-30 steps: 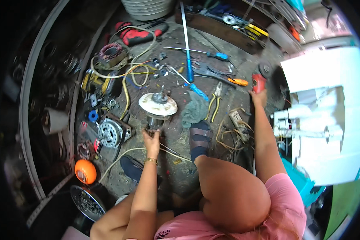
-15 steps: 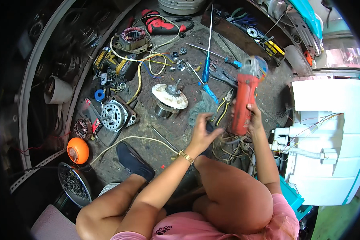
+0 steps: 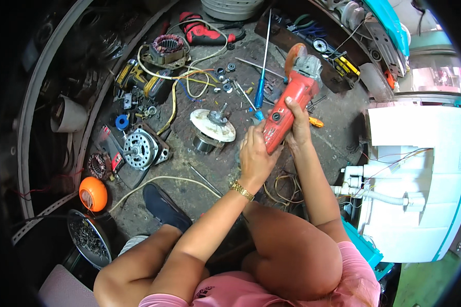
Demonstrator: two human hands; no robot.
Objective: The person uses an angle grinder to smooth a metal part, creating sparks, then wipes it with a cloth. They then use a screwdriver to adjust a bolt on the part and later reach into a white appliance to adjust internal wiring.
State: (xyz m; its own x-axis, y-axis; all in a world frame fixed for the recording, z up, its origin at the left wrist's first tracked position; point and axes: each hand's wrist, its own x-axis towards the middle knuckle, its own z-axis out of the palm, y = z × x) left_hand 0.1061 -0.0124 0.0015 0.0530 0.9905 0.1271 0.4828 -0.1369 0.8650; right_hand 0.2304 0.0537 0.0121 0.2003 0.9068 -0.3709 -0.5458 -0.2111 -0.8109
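Note:
A red angle grinder (image 3: 287,115) is tilted in front of me, its grey metal head and brownish disc pointing away. My right hand (image 3: 300,125) is closed around its body, the thumb lying along the top. At the rear end, my left hand (image 3: 257,156) is closed on the casing; a gold watch is on that wrist. Just left of the grinder, a motor rotor with a round white plate (image 3: 202,122) and upright shaft rests on the floor. A long blue-handled screwdriver (image 3: 260,93) lies beyond my left hand. Other tools lie partly hidden under the grinder.
Toward the left are a perforated motor housing (image 3: 147,145), a wound stator (image 3: 174,57), a yellow cordless drill (image 3: 137,79) and an orange ball-shaped container (image 3: 95,197). A metal bowl of screws (image 3: 105,236) stands near my foot. A large white appliance panel (image 3: 438,215) fills the right.
The grinder has swung left and tilted, its disc now showing on the left side of the head. My left hand, apart from it earlier, has closed on its rear end.

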